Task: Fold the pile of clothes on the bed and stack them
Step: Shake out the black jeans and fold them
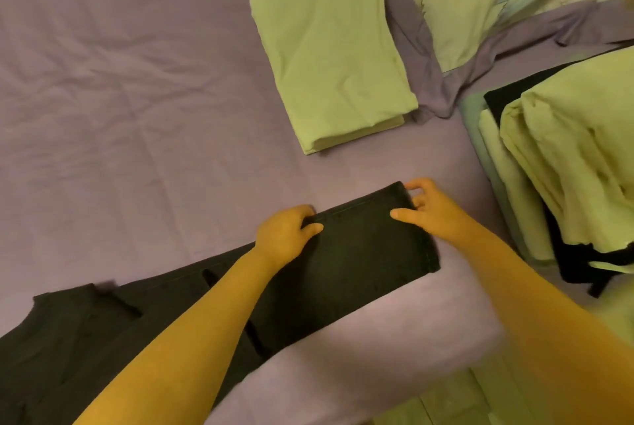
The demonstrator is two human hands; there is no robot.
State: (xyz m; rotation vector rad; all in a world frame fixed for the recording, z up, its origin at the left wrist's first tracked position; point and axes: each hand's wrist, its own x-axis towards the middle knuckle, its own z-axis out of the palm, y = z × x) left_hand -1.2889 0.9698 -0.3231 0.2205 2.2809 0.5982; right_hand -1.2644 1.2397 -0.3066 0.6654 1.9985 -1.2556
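Hands pinch the far end of the black garment (343,263) lying lengthwise on the bed (120,99): left hand (286,236) at one corner, right hand (429,208) at the other, likely to fold it. 1 folded green piece (329,64) waits beyond, starting the stack; the unfolded pile (566,167) sits right.

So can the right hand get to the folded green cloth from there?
Probably yes. The right hand grips the black garment, and only bare purple sheet lies between it and the folded green cloth, but it must let go first.
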